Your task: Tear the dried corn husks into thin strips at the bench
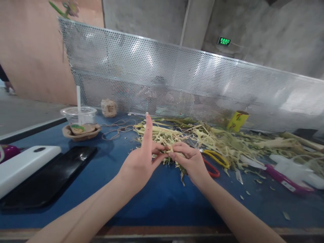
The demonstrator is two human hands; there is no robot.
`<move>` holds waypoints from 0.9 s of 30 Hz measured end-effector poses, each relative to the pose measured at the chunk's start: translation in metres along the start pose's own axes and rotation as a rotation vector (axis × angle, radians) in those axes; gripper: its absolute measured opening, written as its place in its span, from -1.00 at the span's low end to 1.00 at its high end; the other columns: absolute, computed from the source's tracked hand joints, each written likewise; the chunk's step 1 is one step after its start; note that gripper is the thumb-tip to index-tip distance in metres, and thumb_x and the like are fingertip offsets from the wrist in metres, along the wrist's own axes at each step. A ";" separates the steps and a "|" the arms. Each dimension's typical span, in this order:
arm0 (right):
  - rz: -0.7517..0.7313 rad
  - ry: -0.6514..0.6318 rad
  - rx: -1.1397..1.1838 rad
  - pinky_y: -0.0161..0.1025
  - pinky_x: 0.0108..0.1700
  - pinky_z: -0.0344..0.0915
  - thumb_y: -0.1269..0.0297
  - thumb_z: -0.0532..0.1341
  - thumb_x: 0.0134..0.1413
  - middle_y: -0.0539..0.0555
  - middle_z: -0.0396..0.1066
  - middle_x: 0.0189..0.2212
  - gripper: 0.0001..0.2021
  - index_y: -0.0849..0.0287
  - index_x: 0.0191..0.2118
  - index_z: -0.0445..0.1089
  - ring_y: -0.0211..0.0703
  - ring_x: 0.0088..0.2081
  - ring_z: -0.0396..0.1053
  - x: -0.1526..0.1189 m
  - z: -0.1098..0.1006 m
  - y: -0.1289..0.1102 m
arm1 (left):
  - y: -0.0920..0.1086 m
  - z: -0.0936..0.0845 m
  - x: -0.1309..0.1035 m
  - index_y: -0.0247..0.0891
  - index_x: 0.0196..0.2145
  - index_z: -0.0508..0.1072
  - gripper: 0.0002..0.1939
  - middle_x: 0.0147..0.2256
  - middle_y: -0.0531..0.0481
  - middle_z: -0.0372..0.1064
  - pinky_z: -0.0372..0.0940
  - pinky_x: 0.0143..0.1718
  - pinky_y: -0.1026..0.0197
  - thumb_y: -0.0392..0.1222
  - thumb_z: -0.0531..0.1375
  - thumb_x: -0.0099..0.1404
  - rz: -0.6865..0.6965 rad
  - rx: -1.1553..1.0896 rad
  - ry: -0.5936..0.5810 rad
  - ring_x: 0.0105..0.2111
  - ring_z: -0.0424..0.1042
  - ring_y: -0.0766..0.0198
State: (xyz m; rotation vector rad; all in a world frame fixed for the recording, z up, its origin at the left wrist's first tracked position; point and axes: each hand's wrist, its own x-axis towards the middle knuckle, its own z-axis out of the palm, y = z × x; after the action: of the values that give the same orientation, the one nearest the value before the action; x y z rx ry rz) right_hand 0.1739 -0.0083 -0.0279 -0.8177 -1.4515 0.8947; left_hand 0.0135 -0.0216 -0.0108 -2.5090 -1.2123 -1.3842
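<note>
My left hand point(138, 163) pinches one end of a small pale bundle of dried plant strips point(170, 149), with its index finger pointing straight up. From the other side, the thumb and fingers of my right hand point(192, 162) close on the same bundle. Both hands hold it just above the blue table; the fingertips hide part of it. Behind them spreads a pile of pale green and yellow dried leaves and shreds point(212, 138). Beside my right hand lie a yellow handle loop point(219, 158) and a red handle loop point(212, 170), apparently of scissors, their blades mostly hidden.
A clear plastic cup with a straw point(79, 116) sits in a brown holder at left, near loose string point(117, 130). A black phone point(50, 179) and a white device point(27, 165) lie nearer. At right are a purple tool point(287, 179) and a yellow tube point(238, 121). A perforated metal panel point(177, 77) stands behind.
</note>
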 end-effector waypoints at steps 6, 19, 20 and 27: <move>-0.035 -0.031 -0.034 -0.20 -0.23 0.33 0.28 0.32 -0.22 0.07 0.42 -0.37 -0.93 0.07 -0.47 0.52 -0.16 -0.29 0.36 0.001 -0.003 0.001 | -0.002 -0.003 0.002 -0.20 0.21 -0.61 -0.04 -0.38 0.01 0.52 0.40 -0.50 0.36 -0.25 0.12 0.21 -0.097 -0.266 -0.074 -0.48 0.49 0.30; -0.101 -0.009 -0.121 -0.20 -0.23 0.33 0.32 0.32 -0.25 0.05 0.43 -0.40 -0.94 0.12 -0.50 0.46 -0.17 -0.34 0.39 0.002 -0.005 0.002 | 0.001 -0.002 -0.001 -0.25 0.22 -0.53 -0.18 -0.44 0.06 0.52 0.31 -0.56 0.43 -0.22 0.04 0.27 0.077 0.062 -0.006 -0.58 0.43 0.39; -0.117 -0.004 -0.133 -0.21 -0.23 0.33 0.33 0.32 -0.25 0.05 0.43 -0.41 -0.95 0.13 -0.51 0.46 -0.18 -0.34 0.39 0.001 -0.005 0.001 | 0.001 -0.002 0.000 -0.23 0.22 -0.52 -0.18 -0.44 0.07 0.51 0.30 -0.58 0.43 -0.23 0.03 0.27 0.086 0.072 -0.006 -0.60 0.42 0.39; -0.057 -0.017 -0.096 -0.23 -0.30 0.32 0.27 0.30 -0.20 0.06 0.42 -0.42 -0.94 0.11 -0.51 0.49 -0.17 -0.36 0.37 0.000 -0.004 -0.006 | 0.001 -0.003 0.001 -0.22 0.23 -0.51 -0.16 -0.42 0.03 0.51 0.31 -0.59 0.41 -0.25 0.07 0.26 0.033 -0.112 -0.045 -0.57 0.44 0.36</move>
State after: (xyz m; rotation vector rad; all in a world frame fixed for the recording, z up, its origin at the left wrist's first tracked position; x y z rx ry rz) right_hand 0.1782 -0.0110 -0.0228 -0.8367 -1.5349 0.7957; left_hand 0.0121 -0.0232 -0.0081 -2.6355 -1.1247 -1.4342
